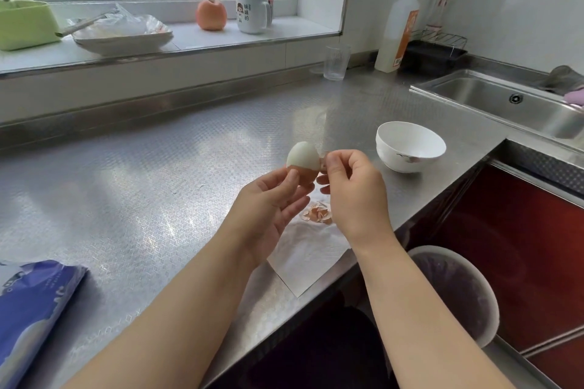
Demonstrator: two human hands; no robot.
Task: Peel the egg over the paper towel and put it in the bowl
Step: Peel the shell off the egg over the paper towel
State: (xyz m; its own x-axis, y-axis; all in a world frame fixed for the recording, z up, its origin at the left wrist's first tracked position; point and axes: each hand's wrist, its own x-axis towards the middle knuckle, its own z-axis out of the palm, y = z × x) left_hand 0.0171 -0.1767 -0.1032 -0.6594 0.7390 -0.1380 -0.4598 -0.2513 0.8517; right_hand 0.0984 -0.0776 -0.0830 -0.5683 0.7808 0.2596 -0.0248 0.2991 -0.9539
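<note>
My left hand (271,199) holds the egg (302,158) by its lower end. The top half of the egg is bare white; brown shell still covers the bottom half. My right hand (350,186) pinches a small piece of shell (323,162) at the egg's right side. Both hands hover above the white paper towel (303,259), which lies at the counter's front edge with a heap of brown shell bits (317,214) on it. The white bowl (410,146) stands to the right, beyond the hands, with nothing in it.
The steel sink (505,104) lies at the far right, with a clear glass (336,61) and a soap bottle (398,31) behind the counter. A blue packet (31,313) lies at the near left. A lined bin (458,290) stands below the counter edge. A mug (252,11) sits on the sill.
</note>
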